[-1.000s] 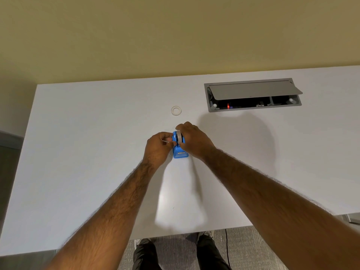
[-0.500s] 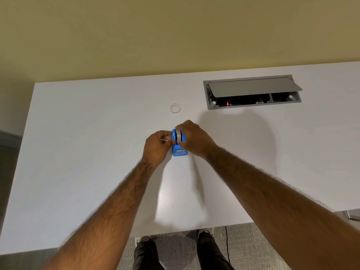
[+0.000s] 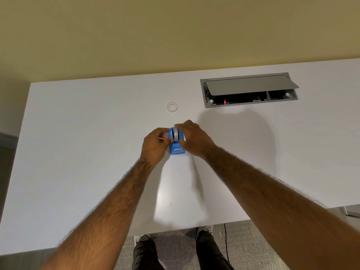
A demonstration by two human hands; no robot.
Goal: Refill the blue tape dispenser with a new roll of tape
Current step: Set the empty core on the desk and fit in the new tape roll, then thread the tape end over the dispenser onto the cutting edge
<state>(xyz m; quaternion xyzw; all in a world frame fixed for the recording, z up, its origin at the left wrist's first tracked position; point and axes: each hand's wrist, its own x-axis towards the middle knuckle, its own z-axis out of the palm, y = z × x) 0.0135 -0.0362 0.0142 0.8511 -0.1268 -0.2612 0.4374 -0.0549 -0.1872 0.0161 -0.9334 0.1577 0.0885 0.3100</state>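
Blue plastic tape dispenser holds a grey tape roll; your right hand grips its right side, your left hand pinches a white strip beside it.

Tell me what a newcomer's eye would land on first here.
The blue tape dispenser at the middle of the white table stands out, with a grey roll of tape seated in it. The right hand grips it and the left hand pinches a thin white strip beside it. Farther back lie a small white ring and, to the right, an open grey cable hatch.
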